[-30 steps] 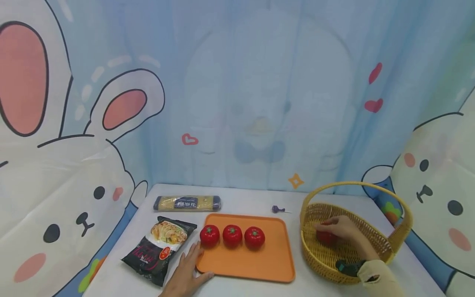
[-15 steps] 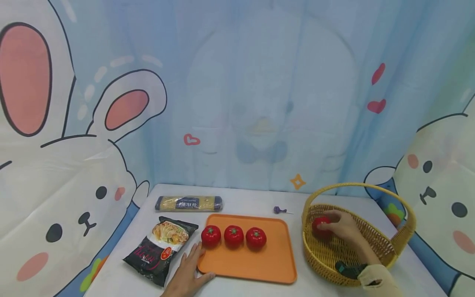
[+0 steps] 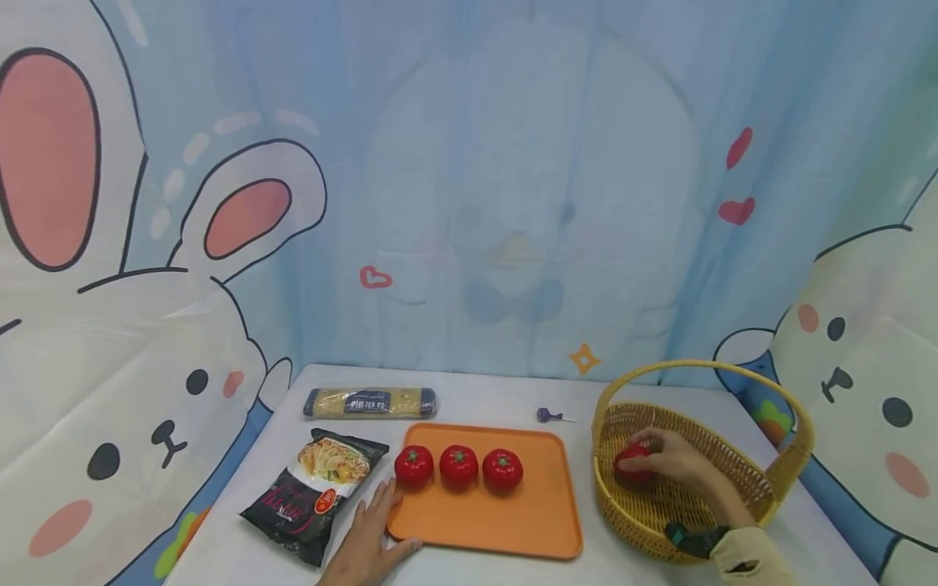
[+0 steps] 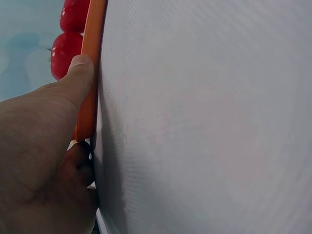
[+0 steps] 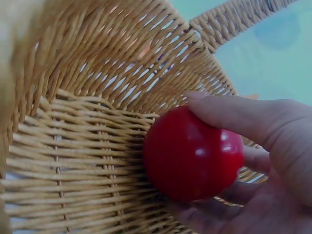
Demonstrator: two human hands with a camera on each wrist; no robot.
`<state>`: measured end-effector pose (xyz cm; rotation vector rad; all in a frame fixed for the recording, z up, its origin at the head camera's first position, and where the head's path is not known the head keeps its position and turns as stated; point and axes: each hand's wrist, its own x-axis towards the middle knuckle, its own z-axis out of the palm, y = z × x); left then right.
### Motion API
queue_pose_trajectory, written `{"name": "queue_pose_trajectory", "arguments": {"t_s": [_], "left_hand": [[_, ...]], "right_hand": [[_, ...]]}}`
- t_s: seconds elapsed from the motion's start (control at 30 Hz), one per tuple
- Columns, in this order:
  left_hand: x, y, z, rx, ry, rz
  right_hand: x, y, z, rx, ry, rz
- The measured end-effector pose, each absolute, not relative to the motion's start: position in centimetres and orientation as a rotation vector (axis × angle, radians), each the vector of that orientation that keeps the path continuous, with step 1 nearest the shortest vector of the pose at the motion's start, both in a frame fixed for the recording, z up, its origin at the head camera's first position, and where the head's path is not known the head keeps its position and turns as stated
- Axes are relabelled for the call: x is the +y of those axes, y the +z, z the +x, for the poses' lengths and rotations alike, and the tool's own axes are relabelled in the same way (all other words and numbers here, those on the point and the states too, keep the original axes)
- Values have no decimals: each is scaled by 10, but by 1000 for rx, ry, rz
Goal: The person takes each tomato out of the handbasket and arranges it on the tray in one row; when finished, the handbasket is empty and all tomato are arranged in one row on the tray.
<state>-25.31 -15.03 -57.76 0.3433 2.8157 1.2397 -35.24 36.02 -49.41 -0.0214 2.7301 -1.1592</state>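
Observation:
In the head view my right hand [image 3: 670,456] is inside the wicker basket [image 3: 637,533] at the right, gripping a red tomato [image 3: 632,464] close over its woven floor. The right wrist view shows the thumb on one side of the tomato [image 5: 192,156] and the fingers curled around the other. My left hand [image 3: 368,537] rests at the near left corner of the orange tray [image 3: 513,521], fingers extended along its side. Its thumb touches the tray's rim [image 4: 89,109] in the left wrist view. Several tomatoes [image 3: 458,468] sit in a row on the tray.
A black noodle packet [image 3: 315,492] lies left of the tray, with a long pasta packet [image 3: 370,402] behind it. A small purple item with a thin white stick [image 3: 553,415] lies near the back. The basket's tall handle [image 3: 703,366] arches over the right hand.
My right hand has shifted the tomato slightly left inside the basket, first farther back and then a little nearer again. The left hand and the tray have stayed put.

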Motion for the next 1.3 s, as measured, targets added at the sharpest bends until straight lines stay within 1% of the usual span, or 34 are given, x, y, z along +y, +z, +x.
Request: {"name": "queue_pose_trajectory", "arguments": {"t_s": [0.37, 0.57, 0.73, 1.1, 1.3], "left_hand": [[-149, -582, -257, 2786, 1215, 323], [-147, -578, -257, 2775, 1195, 251], [-146, -576, -256, 2782, 1194, 252], [-148, -575, -255, 2791, 1244, 287], [-148, -576, -255, 2796, 1242, 276]], "right_hand": [[354, -487, -336, 2733, -1008, -43], [350, -485, -329, 2698, -1032, -56], [347, -478, -323, 2670, -1065, -77], [334, -448, -308, 2719, -1132, -197], [325, -439, -294, 2738, -1238, -365]]}}
